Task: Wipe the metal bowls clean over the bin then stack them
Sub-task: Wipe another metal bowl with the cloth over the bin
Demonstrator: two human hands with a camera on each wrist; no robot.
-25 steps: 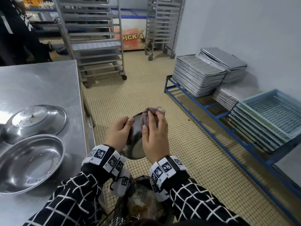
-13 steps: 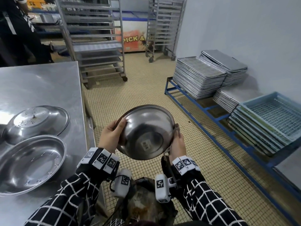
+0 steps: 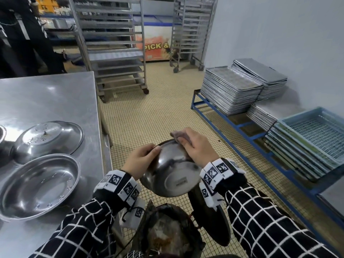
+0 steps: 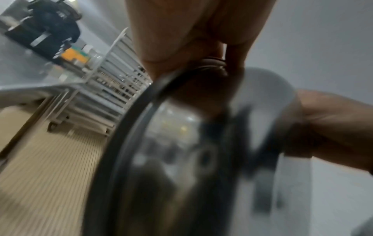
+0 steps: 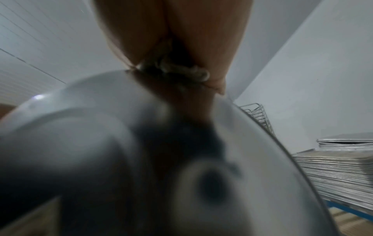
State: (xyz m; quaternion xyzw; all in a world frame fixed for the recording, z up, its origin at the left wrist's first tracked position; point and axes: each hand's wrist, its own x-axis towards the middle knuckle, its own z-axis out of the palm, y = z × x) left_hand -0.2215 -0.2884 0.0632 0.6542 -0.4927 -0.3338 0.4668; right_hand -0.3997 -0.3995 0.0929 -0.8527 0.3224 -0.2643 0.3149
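On the bench (image 3: 46,94), far left: two metal bowls (image 3: 37,185) parked within reach, the farther one upturned and speckled, probably awaiting a wipe. Left hand (image 3: 141,161) curled around the rim of the held bowl (image 3: 173,175), pinching it to brace against rubbing. Bowl tilted, base toward the wearer, kept above the bin (image 3: 167,231) so that loosened scraps drop in. Right hand (image 3: 197,148) closed on a dull cloth (image 3: 176,135), pressed at the far rim, likely scrubbing. Farther right, stacked trays (image 3: 230,90) on a blue rack, uninvolved.
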